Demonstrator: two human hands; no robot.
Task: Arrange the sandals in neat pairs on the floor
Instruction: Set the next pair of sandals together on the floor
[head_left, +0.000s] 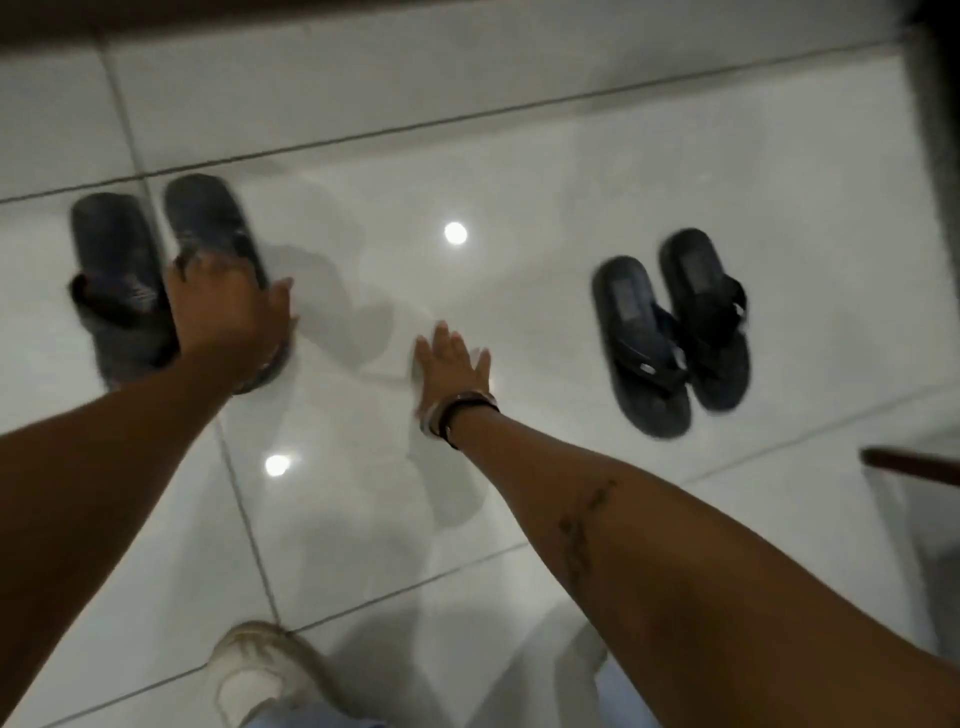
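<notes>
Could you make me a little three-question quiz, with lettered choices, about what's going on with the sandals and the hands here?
1. Where is the left hand?
A. On the pair of sandals at the left
B. On the pair at the right
C. On the white shoe

2. How many sandals lie on the floor?
A. Two
B. Four
C. Six

3. What is the right hand doing?
A. Gripping a sandal
B. Spread open, holding nothing
C. Clenched in a fist

Answers:
1 A: the hand lies over the inner sandal of the left pair, beside its mate.
2 B: two at the left, plus two more at the right and.
3 B: its fingers are splayed above bare floor tile, between the two pairs.
</notes>
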